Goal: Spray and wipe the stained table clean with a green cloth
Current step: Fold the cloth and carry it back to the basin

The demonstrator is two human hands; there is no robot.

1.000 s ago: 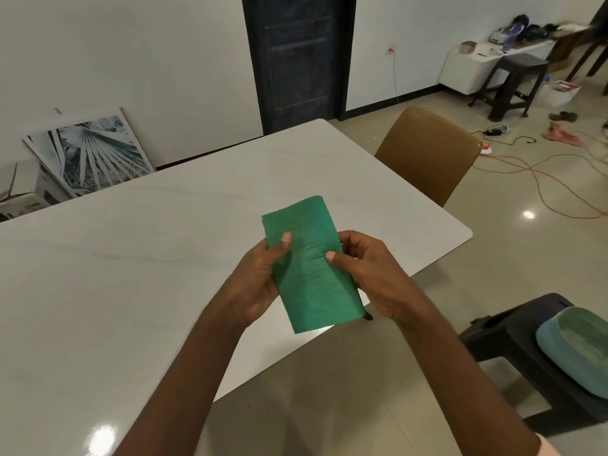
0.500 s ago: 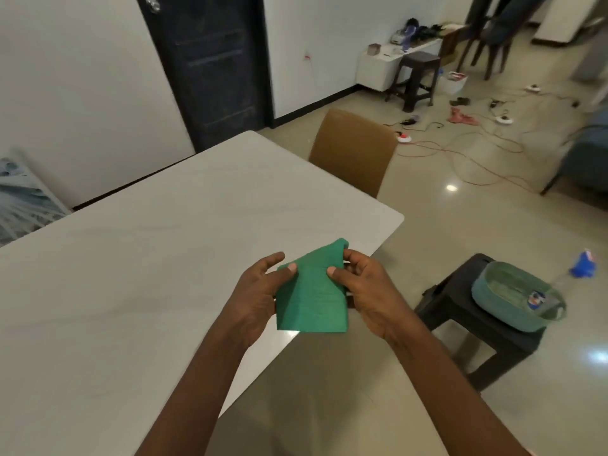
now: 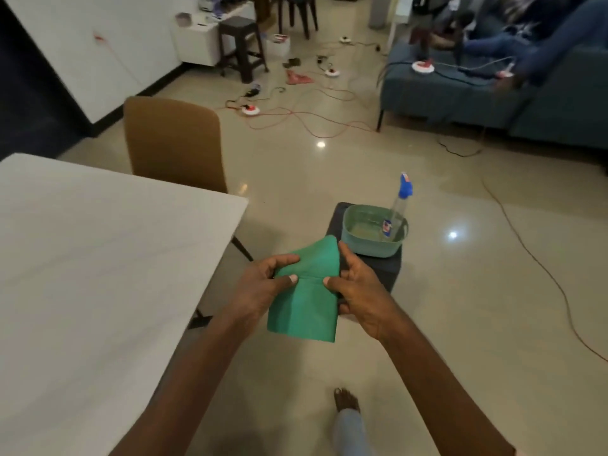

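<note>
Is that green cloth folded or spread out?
Folded: the green cloth shows a crease and doubled layers, pinched between the left hand and right hand.

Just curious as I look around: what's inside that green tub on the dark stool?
A spray bottle with a blue nozzle leans inside the green tub, its neck sticking out over the rim. The tub's near wall hides part of the bottom, so anything lying there can't be seen.

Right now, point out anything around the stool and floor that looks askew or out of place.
The clear spray bottle with the blue nozzle leans tilted inside the pale green plastic basin on the dark stool rather than standing upright. Behind it, red and orange cables sprawl tangled across the tiled floor.
</note>
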